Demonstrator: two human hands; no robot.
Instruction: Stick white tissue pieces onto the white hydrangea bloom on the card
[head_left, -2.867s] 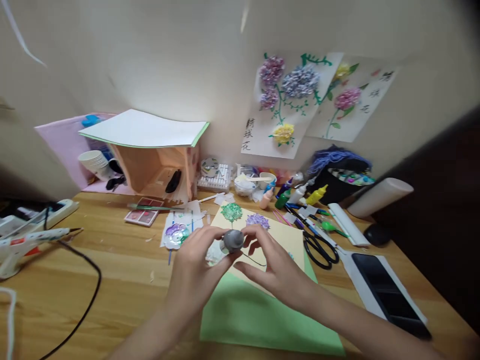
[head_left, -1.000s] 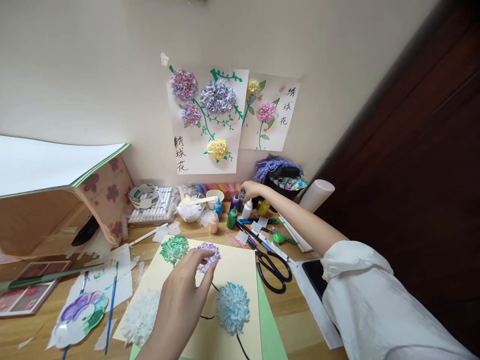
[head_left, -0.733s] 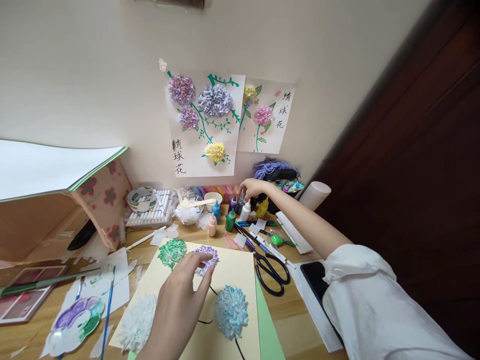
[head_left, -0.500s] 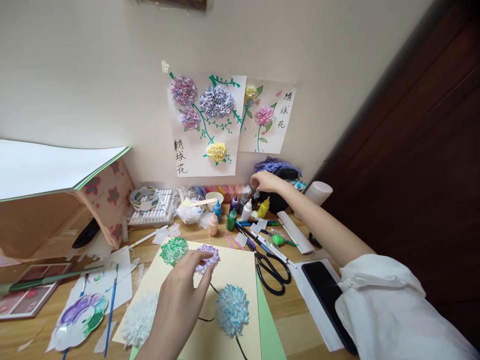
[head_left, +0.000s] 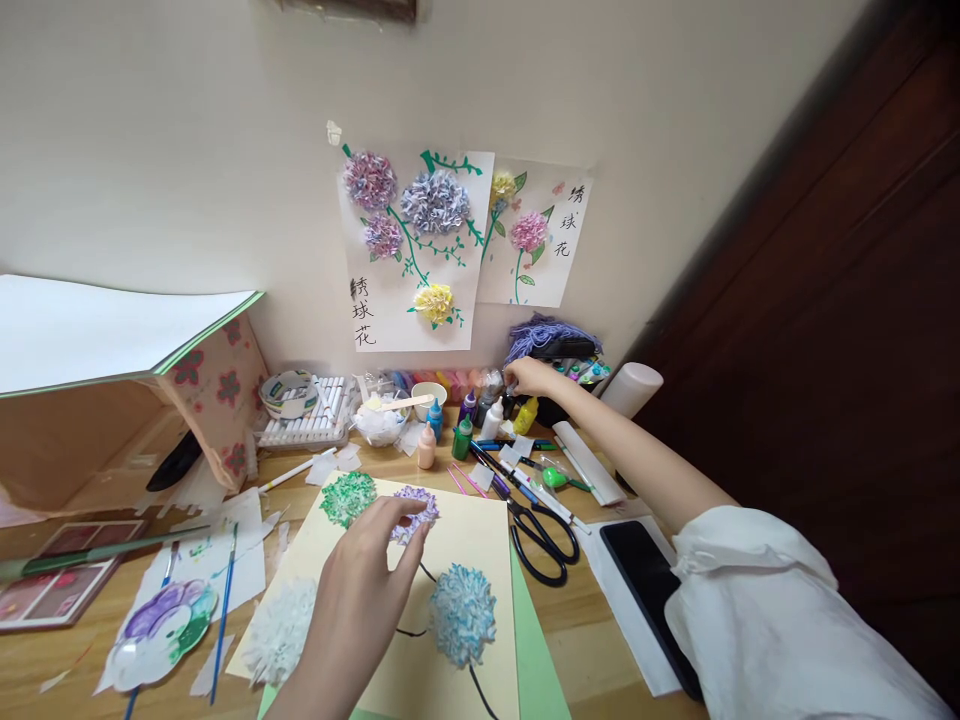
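My left hand (head_left: 375,570) arches over the cream paper (head_left: 480,530), thumb and fingers apart beside a purple paper flower (head_left: 409,510) that it partly covers. I cannot tell whether the fingertips press on it. At the back of the desk, my right hand (head_left: 531,378) has its fingers closed at the top of a dark paint bottle (head_left: 509,405). The cream paper also bears a green flower (head_left: 349,498) and a blue flower (head_left: 463,613) with drawn black stems. A white flower (head_left: 281,632) lies at its left edge.
Paint bottles in white (head_left: 491,420), yellow (head_left: 526,416) and green (head_left: 463,438) stand near my right hand. Black scissors (head_left: 544,540), pens and a phone (head_left: 649,600) lie to the right. Leftward are a paint palette (head_left: 161,635) and brushes (head_left: 223,610). Flower pictures (head_left: 412,320) hang on the wall.
My right hand has shifted slightly to the right and down at the dark bottle. My left hand stays in place over the purple flower. The view has moved a little.
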